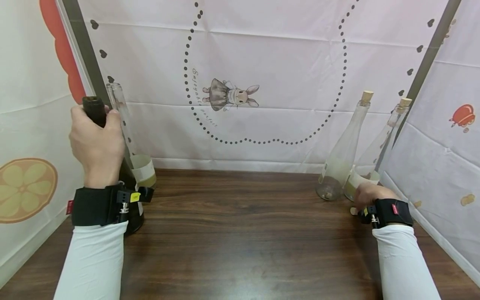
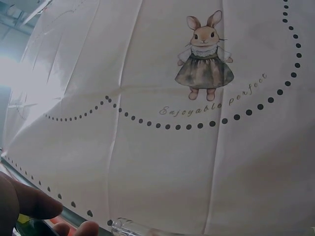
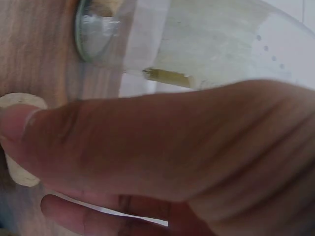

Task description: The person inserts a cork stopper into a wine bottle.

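- Plainly, the left hand (image 1: pixel 96 143) is wrapped round the neck of the dark bottle (image 1: pixel 94 109), which stands at the table's (image 1: pixel 240 233) left end; a steady, upright hold suits it.
- Far right on the table, the right hand (image 1: pixel 365 194) pinches a loose cork (image 3: pixel 17 137) between thumb and fingers; best kept pinched squarely.
- An uncorked clear bottle (image 1: pixel 123 125) stands just behind the dark bottle, close enough to knock.
- Two corked bottles (image 1: pixel 343 154) crowd the right hand.
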`<action>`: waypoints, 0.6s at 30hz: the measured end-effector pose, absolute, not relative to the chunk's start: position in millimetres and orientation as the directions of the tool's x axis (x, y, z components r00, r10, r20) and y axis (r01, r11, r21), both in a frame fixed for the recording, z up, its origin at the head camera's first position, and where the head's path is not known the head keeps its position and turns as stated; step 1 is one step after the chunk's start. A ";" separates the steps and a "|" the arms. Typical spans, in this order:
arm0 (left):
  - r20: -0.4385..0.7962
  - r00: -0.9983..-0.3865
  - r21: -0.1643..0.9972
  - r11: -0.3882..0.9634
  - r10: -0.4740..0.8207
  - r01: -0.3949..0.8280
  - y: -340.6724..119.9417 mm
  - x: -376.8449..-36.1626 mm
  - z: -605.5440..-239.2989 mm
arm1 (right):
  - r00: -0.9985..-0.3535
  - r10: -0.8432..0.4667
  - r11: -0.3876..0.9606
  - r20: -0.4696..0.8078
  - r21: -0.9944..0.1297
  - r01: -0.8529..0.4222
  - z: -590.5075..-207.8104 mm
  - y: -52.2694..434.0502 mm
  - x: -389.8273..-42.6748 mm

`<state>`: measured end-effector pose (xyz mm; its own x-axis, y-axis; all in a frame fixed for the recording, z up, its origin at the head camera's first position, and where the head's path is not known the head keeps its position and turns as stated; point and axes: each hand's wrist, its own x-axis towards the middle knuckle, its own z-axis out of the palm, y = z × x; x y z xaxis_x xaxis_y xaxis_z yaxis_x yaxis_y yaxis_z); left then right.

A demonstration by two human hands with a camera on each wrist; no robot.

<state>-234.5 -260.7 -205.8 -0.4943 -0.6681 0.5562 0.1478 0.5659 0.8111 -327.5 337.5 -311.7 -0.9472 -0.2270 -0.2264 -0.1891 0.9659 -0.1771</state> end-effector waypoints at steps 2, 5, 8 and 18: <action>0.558 -0.501 0.809 0.569 -0.662 0.149 -259.8 -234.5 -205.9 | -0.945 -0.223 0.969 -0.240 -0.161 -0.188 -313.8 338.5 -329.0; 0.561 -0.505 0.807 0.570 -0.656 0.157 -259.0 -234.6 -205.7 | -0.943 -0.214 0.969 -0.253 -0.178 -0.172 -316.4 340.3 -330.1; 0.563 -0.507 0.805 0.572 -0.652 0.158 -258.8 -235.2 -205.4 | -0.946 -0.202 0.968 -0.253 -0.199 -0.153 -318.7 342.3 -330.7; 0.606 -0.497 0.771 0.613 -0.621 0.173 -256.3 -239.4 -208.8 | -0.950 -0.184 0.965 -0.252 -0.229 -0.127 -321.7 343.3 -332.4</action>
<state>-239.4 -256.3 -208.8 -0.4974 -0.6211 0.6057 0.1728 0.6133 0.7708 -332.4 343.3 -321.7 -0.9499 -0.1843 -0.2525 -0.1265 0.9653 -0.2285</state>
